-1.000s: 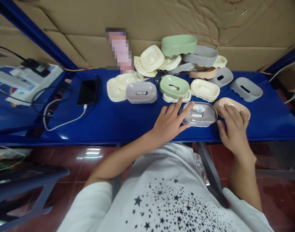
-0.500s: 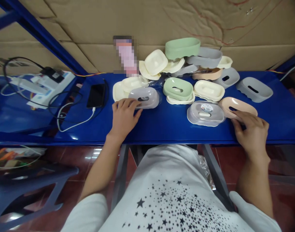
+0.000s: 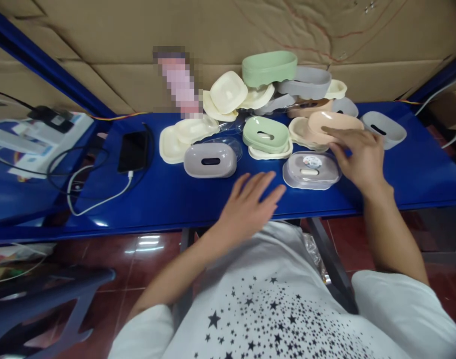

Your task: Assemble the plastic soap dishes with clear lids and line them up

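Note:
My right hand (image 3: 358,157) pinches the near edge of a peach oval soap dish (image 3: 336,121), which is held over a cream dish (image 3: 300,132) and partly covers it. Fingers spread, my left hand (image 3: 248,204) hovers near the front edge of the table and holds nothing. Between the hands lies a clear-lidded soap dish (image 3: 315,169) with a round label. To the left rests a grey-lilac soap dish (image 3: 209,169) with a dark slot. A green soap dish (image 3: 265,134) sits on a cream one in the middle.
Behind is a pile of cream, green and grey dishes, topped by a green one (image 3: 269,69). Another grey dish (image 3: 383,130) stands at the right. A phone (image 3: 133,152) with a white cable and a power strip (image 3: 52,144) lie at the left of the blue table (image 3: 138,209).
My left hand has let go of the grey-lilac dish and moved right, toward the middle. My right hand has carried the peach dish up and left, over the cream dish.

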The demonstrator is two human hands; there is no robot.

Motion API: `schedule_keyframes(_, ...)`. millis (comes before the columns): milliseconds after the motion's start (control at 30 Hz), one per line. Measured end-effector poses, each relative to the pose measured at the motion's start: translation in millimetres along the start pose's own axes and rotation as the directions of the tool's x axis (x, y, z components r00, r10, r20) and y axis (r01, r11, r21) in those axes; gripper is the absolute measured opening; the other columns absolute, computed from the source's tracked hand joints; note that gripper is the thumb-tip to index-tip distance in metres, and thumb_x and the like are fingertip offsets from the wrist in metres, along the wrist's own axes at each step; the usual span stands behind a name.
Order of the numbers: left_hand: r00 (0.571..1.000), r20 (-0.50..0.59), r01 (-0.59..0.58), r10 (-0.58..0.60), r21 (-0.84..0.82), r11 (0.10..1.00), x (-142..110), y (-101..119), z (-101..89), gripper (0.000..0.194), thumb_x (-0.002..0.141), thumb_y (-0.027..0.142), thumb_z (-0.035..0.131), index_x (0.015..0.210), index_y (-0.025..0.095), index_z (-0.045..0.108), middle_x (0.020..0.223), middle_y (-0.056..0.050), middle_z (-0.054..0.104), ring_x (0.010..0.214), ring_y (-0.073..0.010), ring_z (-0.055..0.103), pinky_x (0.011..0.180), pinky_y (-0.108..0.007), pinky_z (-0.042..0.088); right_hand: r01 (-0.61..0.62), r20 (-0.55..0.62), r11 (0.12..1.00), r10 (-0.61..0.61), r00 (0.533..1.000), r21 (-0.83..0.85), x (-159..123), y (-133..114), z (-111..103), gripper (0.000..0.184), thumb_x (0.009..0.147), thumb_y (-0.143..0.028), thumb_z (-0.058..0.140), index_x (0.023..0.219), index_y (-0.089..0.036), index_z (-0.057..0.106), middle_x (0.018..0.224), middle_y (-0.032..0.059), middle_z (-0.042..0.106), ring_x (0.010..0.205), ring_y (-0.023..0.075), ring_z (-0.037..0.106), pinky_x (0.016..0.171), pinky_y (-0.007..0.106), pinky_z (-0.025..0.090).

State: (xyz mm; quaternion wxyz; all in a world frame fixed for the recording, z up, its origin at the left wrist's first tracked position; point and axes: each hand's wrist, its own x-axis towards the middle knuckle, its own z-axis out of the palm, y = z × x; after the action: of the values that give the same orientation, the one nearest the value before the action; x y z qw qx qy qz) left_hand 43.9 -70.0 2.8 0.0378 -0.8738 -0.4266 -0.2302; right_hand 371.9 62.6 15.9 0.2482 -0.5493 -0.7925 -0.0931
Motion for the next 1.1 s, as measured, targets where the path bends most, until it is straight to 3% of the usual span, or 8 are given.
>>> schedule_keyframes(67, 0.991, 0.075, -0.108, 0.108, -0.006, 0.994, 27.1, 19.6, 9.9, 0.051, 0.109, 0.028, 0.057, 0.159, 0.024, 0.053, 0.174, -0.016, 0.044, 0.158, -0.0336, 0.047, 0.130, -0.056, 0.038, 0.037, 0.046, 0.999, -0.036, 0.998, -0.023, 19.1, 0.7, 7.2, 0.038, 0.112, -0.041, 0.061, 0.143, -0.022, 0.072, 0.136, 0.0110, 0.078, 0.130, 0.0255, 0.065, 0.113, 0.043, 0.033)
schedule_keyframes(200, 0.982, 0.150, -0.123, 0.117, 0.032, 0.992, 59.0, 31.8, 25.0, 0.062, 0.107, 0.034, 0.062, 0.165, 0.019, 0.046, 0.178, -0.017, 0.036, 0.163, -0.0370, 0.040, 0.132, -0.058, 0.036, 0.073, 0.104, 0.994, -0.065, 0.992, -0.075, 42.0, 7.7, 17.4, 0.044, 0.108, -0.048, 0.068, 0.135, -0.014, 0.074, 0.136, 0.0146, 0.077, 0.128, 0.0276, 0.063, 0.109, 0.042, 0.036)
schedule_keyframes(300, 0.983, 0.157, -0.100, 0.092, 0.041, 0.994, 52.8, 28.0, 23.5, 0.057, 0.108, 0.030, 0.059, 0.163, 0.019, 0.049, 0.173, -0.016, 0.044, 0.159, -0.0364, 0.045, 0.131, -0.061, 0.036, 0.152, 0.174, 0.988, -0.144, 0.974, -0.032, 45.8, 10.8, 21.0, 0.045, 0.109, -0.049, 0.066, 0.136, -0.014, 0.073, 0.133, 0.0137, 0.078, 0.127, 0.0289, 0.063, 0.110, 0.044, 0.038)
schedule_keyframes(400, 0.992, 0.118, -0.057, 0.051, 0.050, 0.997, 29.5, 22.6, 13.3, 0.051, 0.108, 0.027, 0.057, 0.158, 0.019, 0.054, 0.165, -0.017, 0.055, 0.151, -0.0371, 0.053, 0.128, -0.062, 0.040, 0.208, 0.233, 0.978, -0.199, 0.952, -0.014, 44.4, 8.5, 25.5, 0.048, 0.107, -0.051, 0.068, 0.139, -0.015, 0.071, 0.137, 0.0133, 0.076, 0.132, 0.0322, 0.062, 0.113, 0.050, 0.036)
schedule_keyframes(633, 0.997, 0.062, 0.035, -0.037, 0.026, 0.999, -14.6, 12.2, 0.5, 0.053, 0.107, 0.023, 0.058, 0.160, 0.022, 0.052, 0.160, -0.018, 0.058, 0.149, -0.0383, 0.055, 0.122, -0.060, 0.046, 0.191, 0.222, 0.976, -0.165, 0.961, -0.103, 36.2, 5.1, 26.9, 0.050, 0.112, -0.048, 0.058, 0.143, -0.012, 0.068, 0.141, 0.0152, 0.073, 0.135, 0.0332, 0.060, 0.114, 0.051, 0.031)
schedule_keyframes(767, 0.997, 0.069, 0.049, -0.047, -0.032, 0.998, -9.3, 11.1, 7.6, 0.056, 0.107, 0.024, 0.057, 0.162, 0.022, 0.048, 0.162, -0.019, 0.056, 0.153, -0.0396, 0.050, 0.120, -0.058, 0.049, 0.130, 0.135, 0.985, -0.114, 0.984, -0.112, 18.7, 7.9, 8.5, 0.052, 0.109, -0.050, 0.059, 0.142, -0.010, 0.067, 0.138, 0.0180, 0.074, 0.131, 0.0299, 0.061, 0.113, 0.047, 0.033)
schedule_keyframes(933, 0.995, 0.094, -0.022, 0.025, -0.030, 0.999, 19.6, 13.3, 17.5, 0.056, 0.110, 0.025, 0.053, 0.164, 0.013, 0.044, 0.170, -0.021, 0.047, 0.159, -0.0397, 0.043, 0.123, -0.056, 0.048, 0.060, -0.004, 0.982, -0.062, 0.998, -0.178, -6.1, 8.5, -12.9, 0.063, 0.110, -0.062, 0.049, 0.135, -0.009, 0.071, 0.123, 0.0198, 0.078, 0.123, 0.0307, 0.065, 0.109, 0.047, 0.036)
schedule_keyframes(1100, 0.998, 0.067, -0.001, 0.000, 0.020, 1.000, 25.9, 15.0, 14.8, 0.049, 0.109, 0.025, 0.055, 0.157, 0.014, 0.053, 0.162, -0.021, 0.056, 0.153, -0.0387, 0.051, 0.123, -0.058, 0.046, 0.145, 0.082, 0.969, -0.131, 0.988, -0.202, -5.3, 3.5, -9.5, 0.056, 0.113, -0.055, 0.046, 0.144, -0.014, 0.066, 0.131, 0.0155, 0.077, 0.123, 0.0316, 0.067, 0.108, 0.049, 0.037)
